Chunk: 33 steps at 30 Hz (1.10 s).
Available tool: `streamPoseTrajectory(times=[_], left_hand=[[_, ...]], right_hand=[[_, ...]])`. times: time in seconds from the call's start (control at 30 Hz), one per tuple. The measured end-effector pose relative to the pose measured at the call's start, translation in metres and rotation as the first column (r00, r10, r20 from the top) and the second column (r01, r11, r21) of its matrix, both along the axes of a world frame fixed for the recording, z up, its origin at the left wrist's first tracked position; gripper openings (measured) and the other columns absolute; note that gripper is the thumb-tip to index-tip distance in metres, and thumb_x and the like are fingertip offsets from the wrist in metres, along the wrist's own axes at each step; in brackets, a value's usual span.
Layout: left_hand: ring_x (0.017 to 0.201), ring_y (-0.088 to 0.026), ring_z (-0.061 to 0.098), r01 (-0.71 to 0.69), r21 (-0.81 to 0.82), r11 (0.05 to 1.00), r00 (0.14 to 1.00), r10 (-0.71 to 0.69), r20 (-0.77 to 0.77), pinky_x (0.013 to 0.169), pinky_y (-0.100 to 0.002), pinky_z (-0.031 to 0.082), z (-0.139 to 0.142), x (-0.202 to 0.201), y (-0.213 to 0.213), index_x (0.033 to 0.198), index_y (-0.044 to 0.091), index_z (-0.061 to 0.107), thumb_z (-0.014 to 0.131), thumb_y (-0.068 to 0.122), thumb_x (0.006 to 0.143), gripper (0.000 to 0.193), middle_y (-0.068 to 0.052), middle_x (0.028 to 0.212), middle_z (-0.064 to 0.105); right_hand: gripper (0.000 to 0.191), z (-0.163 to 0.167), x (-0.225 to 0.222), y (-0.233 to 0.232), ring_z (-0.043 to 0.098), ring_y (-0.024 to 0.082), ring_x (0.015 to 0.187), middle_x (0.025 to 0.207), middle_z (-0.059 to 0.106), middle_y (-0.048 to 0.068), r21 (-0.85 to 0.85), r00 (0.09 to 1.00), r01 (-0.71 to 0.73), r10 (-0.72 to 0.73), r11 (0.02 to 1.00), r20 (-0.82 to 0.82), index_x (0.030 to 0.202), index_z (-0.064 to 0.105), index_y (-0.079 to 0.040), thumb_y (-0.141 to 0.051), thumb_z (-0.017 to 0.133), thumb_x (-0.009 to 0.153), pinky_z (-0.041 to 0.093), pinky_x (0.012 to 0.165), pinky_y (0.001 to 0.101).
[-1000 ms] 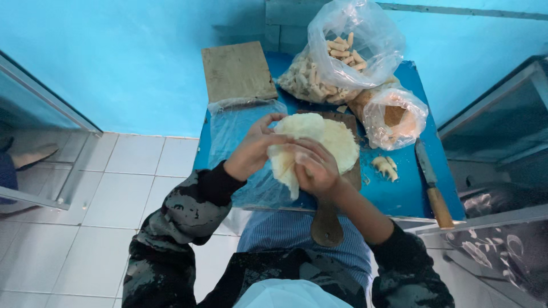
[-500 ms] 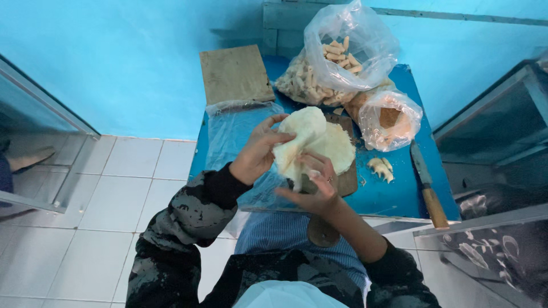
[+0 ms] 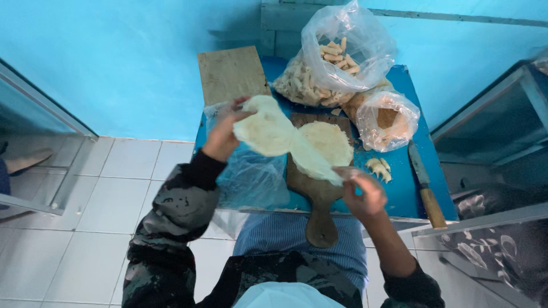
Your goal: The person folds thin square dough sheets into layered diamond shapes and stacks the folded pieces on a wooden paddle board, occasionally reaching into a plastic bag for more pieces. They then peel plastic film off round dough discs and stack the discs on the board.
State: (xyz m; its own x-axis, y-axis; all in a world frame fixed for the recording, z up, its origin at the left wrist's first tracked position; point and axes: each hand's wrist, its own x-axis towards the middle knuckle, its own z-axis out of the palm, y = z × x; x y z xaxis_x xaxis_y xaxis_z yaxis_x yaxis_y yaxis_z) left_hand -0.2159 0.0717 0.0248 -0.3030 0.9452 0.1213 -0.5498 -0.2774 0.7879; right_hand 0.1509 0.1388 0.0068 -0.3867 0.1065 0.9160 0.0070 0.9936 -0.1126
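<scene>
Since half a second back, the hands were pulled apart and one thin pale wrapper sheet [image 3: 268,134] was peeled off the stack and stretched out between them. Its far end was pinched in the left hand [image 3: 221,137], held up over the clear plastic sheet [image 3: 251,177] on the blue table [image 3: 405,194]. Its near corner was gripped between the fingertips of the right hand [image 3: 365,194], just past the board's edge. What was left of the round wrapper stack [image 3: 328,142] was sitting on the wooden paddle board [image 3: 317,194]. Behind it, two plastic bags of rolled snacks [image 3: 337,63] were parked, with a knife [image 3: 425,185] lying off to the right.
</scene>
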Motion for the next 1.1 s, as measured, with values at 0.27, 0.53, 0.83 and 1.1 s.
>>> streamPoseTrajectory(times=[0.27,0.53,0.83,1.1], left_hand=[[0.103,-0.028,0.073,-0.088,0.026,0.996,0.149,0.039,-0.988,0.086,-0.038,0.056,0.019,0.006,-0.019,0.122,0.005,0.062,0.069,0.012,0.090,0.033,-0.014,0.114,0.072],[0.125,-0.033,0.063,0.414,0.221,0.883,0.441,0.018,-0.897,0.101,-0.044,0.051,0.064,0.161,-0.053,0.143,0.001,0.044,0.082,0.038,0.086,0.078,-0.018,0.135,0.060],[0.081,-0.014,0.077,0.302,0.214,0.929,0.449,0.060,-0.892,0.068,-0.030,0.058,0.058,0.123,0.011,0.102,0.007,0.070,0.071,0.022,0.097,0.015,-0.006,0.089,0.075],[0.094,-0.029,0.068,0.061,0.471,0.880,0.018,0.470,-0.882,0.092,-0.050,0.046,0.027,0.102,0.048,0.087,0.014,0.070,0.075,0.016,0.087,0.005,-0.004,0.091,0.072]], right_hand=[[0.057,0.071,0.045,-0.024,0.074,0.015,0.101,0.111,0.073,0.015,-0.705,0.998,-0.025,-0.026,0.708,-0.061,0.143,0.040,-0.002,0.014,0.063,0.094,0.058,0.079,0.0267],[0.067,0.127,0.005,-0.052,0.060,0.002,0.067,0.080,0.070,0.004,-0.754,0.958,0.193,0.045,0.628,0.283,0.144,0.047,-0.009,0.007,0.072,0.085,0.045,0.053,0.0199],[0.062,0.126,0.008,0.008,0.052,0.003,0.063,0.078,0.067,0.003,-0.816,0.947,0.172,0.135,0.552,0.291,0.144,0.054,-0.011,0.008,0.073,0.087,0.037,0.052,0.0230],[0.038,0.050,-0.004,0.047,0.073,0.027,0.113,0.125,0.073,0.008,-0.306,0.961,0.204,-0.130,0.930,0.245,0.126,0.061,-0.008,0.010,0.069,0.094,0.056,0.100,0.0389]])
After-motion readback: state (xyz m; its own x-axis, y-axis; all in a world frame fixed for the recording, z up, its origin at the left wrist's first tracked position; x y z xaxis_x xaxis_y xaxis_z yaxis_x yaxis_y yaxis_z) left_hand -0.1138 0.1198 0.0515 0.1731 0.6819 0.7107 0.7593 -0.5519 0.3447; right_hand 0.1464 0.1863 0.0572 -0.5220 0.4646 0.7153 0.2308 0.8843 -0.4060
